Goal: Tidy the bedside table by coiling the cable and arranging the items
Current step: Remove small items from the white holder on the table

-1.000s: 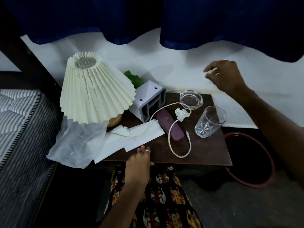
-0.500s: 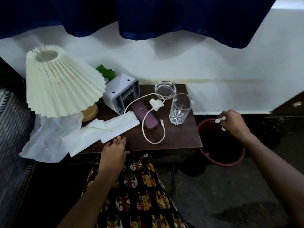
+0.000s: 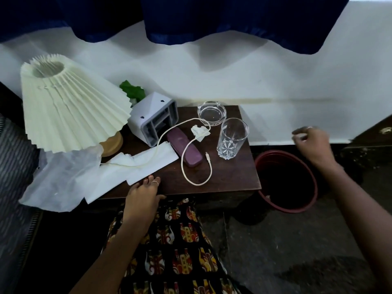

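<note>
A thin white cable [image 3: 197,166] runs loose over the dark wooden bedside table [image 3: 231,177], looping across a purple case [image 3: 184,150] and a flat white tissue [image 3: 148,164]. A crumpled tissue scrap [image 3: 200,131] lies on the cable near a clear tumbler [image 3: 232,139] and a glass ashtray [image 3: 212,112]. My left hand [image 3: 144,196] rests flat on the table's front edge, fingers apart, touching the tissue's corner. My right hand [image 3: 310,143] hovers blurred above the red bin [image 3: 297,210], fingers curled; whether it holds anything is unclear.
A pleated cream lamp [image 3: 70,109] leans at the table's left over a crumpled plastic bag [image 3: 57,181]. A grey-white box [image 3: 153,117] lies tipped behind the case, with a green leaf [image 3: 132,91] behind it. The white wall and blue curtain stand behind; a striped mattress is far left.
My right hand, pinching a white scrap, swung from above the table down to the red bin, and has now lifted slightly above it. My left hand stayed on the table edge.
</note>
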{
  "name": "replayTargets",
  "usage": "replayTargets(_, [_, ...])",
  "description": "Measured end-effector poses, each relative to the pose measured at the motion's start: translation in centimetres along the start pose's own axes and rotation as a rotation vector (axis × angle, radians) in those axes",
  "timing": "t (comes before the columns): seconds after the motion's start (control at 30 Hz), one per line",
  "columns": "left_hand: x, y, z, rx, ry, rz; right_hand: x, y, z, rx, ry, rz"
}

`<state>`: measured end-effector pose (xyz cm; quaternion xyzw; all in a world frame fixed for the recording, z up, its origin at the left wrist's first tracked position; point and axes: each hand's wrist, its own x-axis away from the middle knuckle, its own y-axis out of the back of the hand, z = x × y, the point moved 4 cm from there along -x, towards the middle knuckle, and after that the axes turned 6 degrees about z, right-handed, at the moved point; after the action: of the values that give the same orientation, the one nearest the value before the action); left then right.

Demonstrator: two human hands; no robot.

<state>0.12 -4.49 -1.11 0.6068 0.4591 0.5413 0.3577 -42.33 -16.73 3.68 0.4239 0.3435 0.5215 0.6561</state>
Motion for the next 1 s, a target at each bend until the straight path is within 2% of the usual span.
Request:
replayTargets(0.1, [0.1,0.1,0.0,0.009,0.001,-0.004,-0.6,4.6,4.9,-0.118,0.066,-0.209])
replayTargets(0.2, [0.0,0.1,0.0,-0.003,0.003,0.0,-0.5,7.8,11.2,-0.216,0.244,-0.302])
replayTargets(0.33, [0.1,0.2,0.1,0.002,0.006,-0.003,-0.1,6.9,19.6,-0.232,0.482,-0.228])
replayTargets(0.47, [0.1,0.2,0.2,0.015,-0.003,-0.002,0.1,1.6,25.1,-0.143,0.62,-0.053])
replayTargets(0.7, [-0.1,0.1,0.4,0.015,-0.03,-0.006,-0.2,-8.4,27.9,0.178,0.43,0.285])
replayTargets(0.8, [-0.2,0.1,0.4,-0.007,-0.043,-0.01,-0.4,-10.8,27.6,0.312,0.387,0.366])
replayTargets(1.0, [-0.4,-0.1,0.4,-0.026,-0.059,-0.017,-0.5,-12.8,26.8,0.363,0.281,0.419])
